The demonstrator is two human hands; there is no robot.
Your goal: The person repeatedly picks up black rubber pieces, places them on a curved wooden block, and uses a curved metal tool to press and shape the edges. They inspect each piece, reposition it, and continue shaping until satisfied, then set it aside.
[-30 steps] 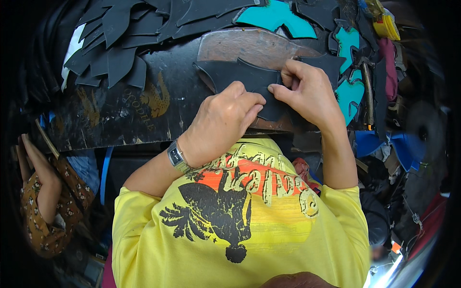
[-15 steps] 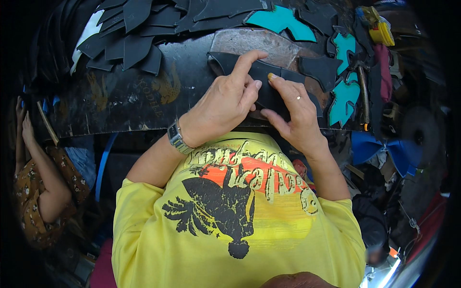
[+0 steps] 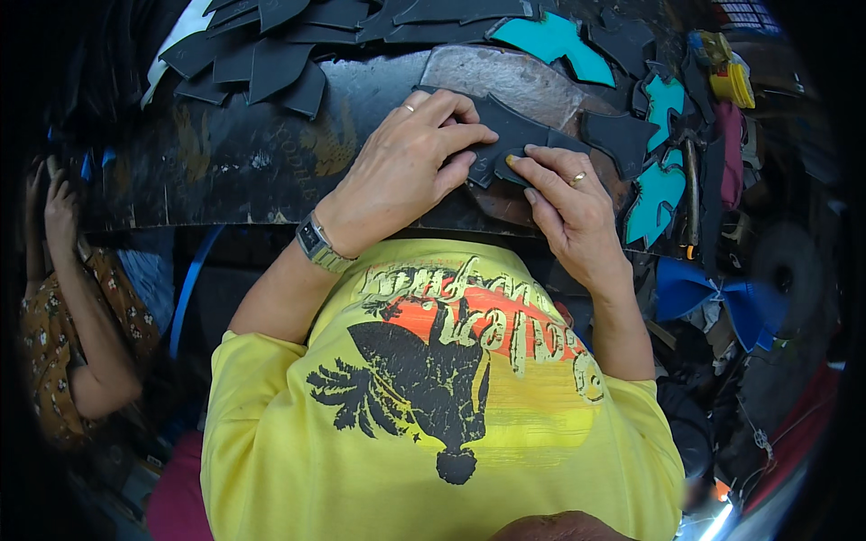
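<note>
A black cut-out sheet piece (image 3: 508,126) with a curved outline lies over the grey stone slab at the front of the bench. My left hand (image 3: 410,158), with a watch at its wrist, is closed over the left part of that piece, its index finger and thumb pressed toward its middle. The index finger and thumb of my right hand (image 3: 570,198) pinch a lower edge of the black material. One right fingertip carries a yellow smear. How the layers under my fingers join is partly hidden.
More black cut pieces (image 3: 280,63) are piled at the far left, and another (image 3: 622,140) sits right of the slab (image 3: 501,77). Turquoise pieces (image 3: 555,47) lie behind and to the right. A hammer-like tool (image 3: 692,194) stands by the right edge. Another person's arm (image 3: 95,298) is at left.
My left index finger, stretched out before, has come down onto the piece with the other fingers curled. My right fingers have closed on its lower edge, and the piece lies flatter.
</note>
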